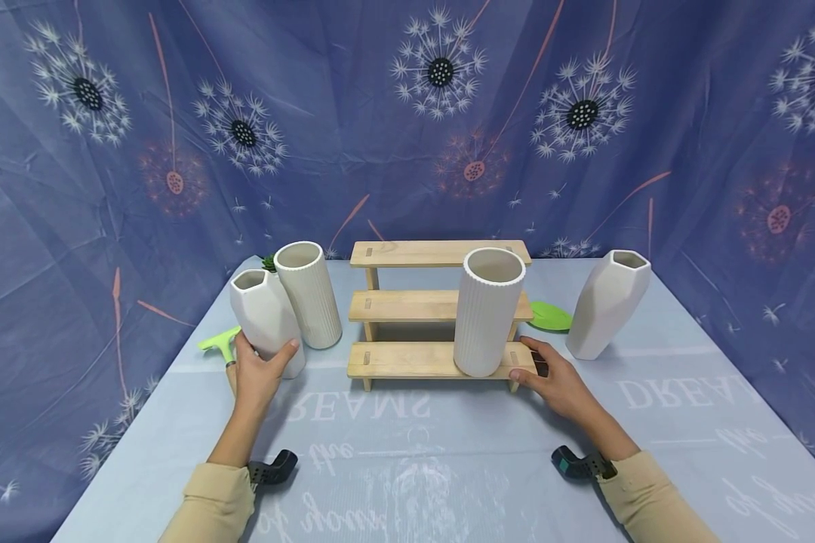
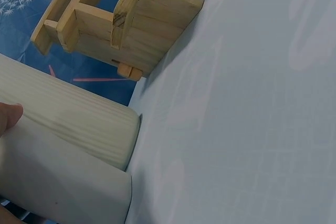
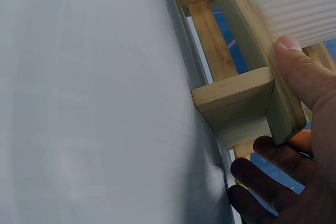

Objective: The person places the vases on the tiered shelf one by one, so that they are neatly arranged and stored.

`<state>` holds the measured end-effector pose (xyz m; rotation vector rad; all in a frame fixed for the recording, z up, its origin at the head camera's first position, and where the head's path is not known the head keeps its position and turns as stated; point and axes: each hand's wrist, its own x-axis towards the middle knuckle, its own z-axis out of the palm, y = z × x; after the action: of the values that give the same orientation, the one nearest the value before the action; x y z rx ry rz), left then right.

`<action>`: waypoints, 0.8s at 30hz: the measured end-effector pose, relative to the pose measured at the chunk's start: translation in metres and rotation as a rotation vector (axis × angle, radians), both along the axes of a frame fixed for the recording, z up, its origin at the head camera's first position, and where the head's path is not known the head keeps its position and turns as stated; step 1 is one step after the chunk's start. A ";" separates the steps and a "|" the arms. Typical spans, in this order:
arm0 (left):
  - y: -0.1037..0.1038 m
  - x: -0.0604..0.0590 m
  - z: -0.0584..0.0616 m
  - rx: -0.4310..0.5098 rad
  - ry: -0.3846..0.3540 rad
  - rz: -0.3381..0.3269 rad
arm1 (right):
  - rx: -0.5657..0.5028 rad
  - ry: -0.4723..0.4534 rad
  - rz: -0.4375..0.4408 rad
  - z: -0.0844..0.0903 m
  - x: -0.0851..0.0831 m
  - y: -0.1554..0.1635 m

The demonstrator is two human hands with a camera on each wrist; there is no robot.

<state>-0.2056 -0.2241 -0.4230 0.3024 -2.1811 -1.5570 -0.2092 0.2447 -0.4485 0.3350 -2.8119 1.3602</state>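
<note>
The faceted vase [image 1: 266, 320] at near left is gripped by the left hand [image 1: 258, 373]; the wooden rack's [image 1: 407, 360] near-right corner is pinched by the right hand [image 1: 560, 385] — a nudge could topple the ribbed vase [image 1: 487, 311] standing there.

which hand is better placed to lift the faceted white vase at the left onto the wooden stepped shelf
Left. The left hand already holds the faceted white ceramic vase at its base, beside the wooden three-step shelf. The right hand is across the table, gripping the shelf's lower right end.
</note>
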 end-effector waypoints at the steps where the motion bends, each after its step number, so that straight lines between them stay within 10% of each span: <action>1: 0.000 0.000 0.000 0.000 0.003 0.001 | 0.000 0.000 0.001 0.000 0.000 0.000; 24: 0.002 0.003 0.000 0.007 0.010 0.045 | -0.010 0.006 0.006 -0.001 0.000 0.000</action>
<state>-0.2023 -0.2219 -0.4226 0.3426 -2.1474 -1.5392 -0.2090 0.2447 -0.4497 0.3464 -2.8004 1.3721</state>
